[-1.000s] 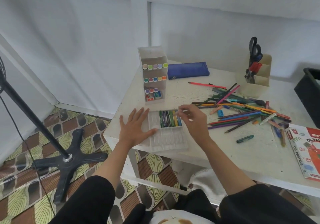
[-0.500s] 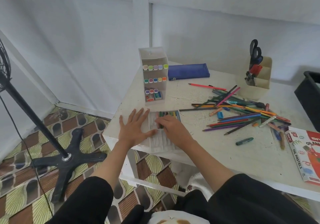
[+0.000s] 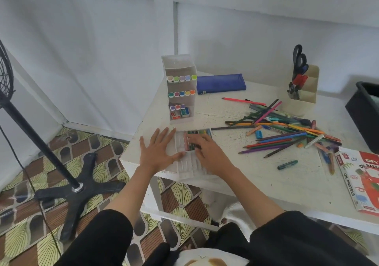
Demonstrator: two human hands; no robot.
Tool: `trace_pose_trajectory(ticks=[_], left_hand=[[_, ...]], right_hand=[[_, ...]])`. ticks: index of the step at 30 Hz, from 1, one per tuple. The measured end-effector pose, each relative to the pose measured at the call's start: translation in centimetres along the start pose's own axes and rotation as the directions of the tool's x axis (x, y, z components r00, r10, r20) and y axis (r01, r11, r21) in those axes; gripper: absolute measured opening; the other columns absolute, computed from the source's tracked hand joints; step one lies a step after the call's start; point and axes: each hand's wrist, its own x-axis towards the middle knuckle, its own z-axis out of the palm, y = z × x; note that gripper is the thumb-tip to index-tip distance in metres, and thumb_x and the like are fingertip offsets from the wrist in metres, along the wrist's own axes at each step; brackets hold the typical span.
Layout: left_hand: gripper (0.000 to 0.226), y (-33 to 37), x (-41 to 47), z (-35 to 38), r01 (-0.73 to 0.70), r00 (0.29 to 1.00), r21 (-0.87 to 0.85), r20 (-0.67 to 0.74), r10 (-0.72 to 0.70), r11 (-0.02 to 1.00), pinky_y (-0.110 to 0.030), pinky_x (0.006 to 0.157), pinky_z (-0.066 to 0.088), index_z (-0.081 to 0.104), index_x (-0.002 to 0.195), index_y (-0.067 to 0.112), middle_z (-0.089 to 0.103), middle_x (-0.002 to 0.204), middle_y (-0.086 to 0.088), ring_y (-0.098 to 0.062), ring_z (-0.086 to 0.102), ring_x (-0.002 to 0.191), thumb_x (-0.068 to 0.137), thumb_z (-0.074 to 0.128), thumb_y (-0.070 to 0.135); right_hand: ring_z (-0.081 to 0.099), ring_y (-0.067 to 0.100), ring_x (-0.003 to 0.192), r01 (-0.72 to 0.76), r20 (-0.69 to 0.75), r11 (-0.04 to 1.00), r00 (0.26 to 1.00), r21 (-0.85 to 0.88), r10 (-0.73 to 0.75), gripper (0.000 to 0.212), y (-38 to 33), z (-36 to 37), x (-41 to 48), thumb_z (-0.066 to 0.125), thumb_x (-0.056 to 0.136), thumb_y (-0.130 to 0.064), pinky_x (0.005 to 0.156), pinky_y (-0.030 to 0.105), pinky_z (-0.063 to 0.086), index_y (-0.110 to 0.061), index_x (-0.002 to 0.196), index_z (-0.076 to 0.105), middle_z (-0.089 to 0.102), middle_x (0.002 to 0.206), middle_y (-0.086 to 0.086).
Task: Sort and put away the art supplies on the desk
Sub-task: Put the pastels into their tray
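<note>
Sorting underway at white desk [image 3: 266, 175]. Pressed left hand [image 3: 158, 152] flat, fingers spread, against left edge of clear tray [image 3: 188, 164], likely to stop it sliding. Laid right hand [image 3: 207, 152] over oil pastels [image 3: 198, 132] in tray's far slots, seemingly seating one; pinching or merely pressing, impossible to tell. Found coloured pencils [image 3: 287, 136] heaped loose further right. Read "OIL PASTELS" on box [image 3: 361, 175] at far right.

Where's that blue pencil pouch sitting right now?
In the head view, the blue pouch lies flat at the far edge of the desk, just right of the white marker rack, well left of the beige holder.
</note>
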Motion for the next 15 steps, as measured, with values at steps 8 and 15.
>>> trace_pose_trajectory(ticks=[8, 15], left_hand=[[0.101, 2.5, 0.3, 0.9, -0.027, 1.0, -0.033, -0.009, 0.026, 0.999, -0.06, 0.111, -0.011, -0.002, 0.149, 0.043, -0.005, 0.16, 0.01, -0.013, -0.014, 0.146, 0.06, 0.009, 0.089], [0.086, 5.0, 0.8, 1.7, -0.037, 0.999, -0.117, -0.021, 0.035, 0.992, -0.054, 0.113, -0.01, -0.004, 0.152, 0.02, -0.005, 0.16, 0.004, -0.013, -0.011, 0.146, 0.091, 0.043, 0.058]], right_hand=[[0.047, 0.018, 0.108, -0.246, -0.415, 0.969, 0.882, -0.003, 0.222, 0.035, 6.2, -4.9, -4.5, 0.052, 0.089, 0.003, 0.094, 0.024, 0.041, -0.008, 0.121, 0.058, 0.06, 0.113, 0.01], [0.046, 0.033, 0.108, -0.526, -0.649, 0.85, 0.661, -0.042, 0.377, 0.035, 11.2, -7.7, -12.2, 0.064, 0.081, -0.001, 0.085, 0.036, 0.039, -0.008, 0.115, 0.062, 0.065, 0.109, 0.012]])
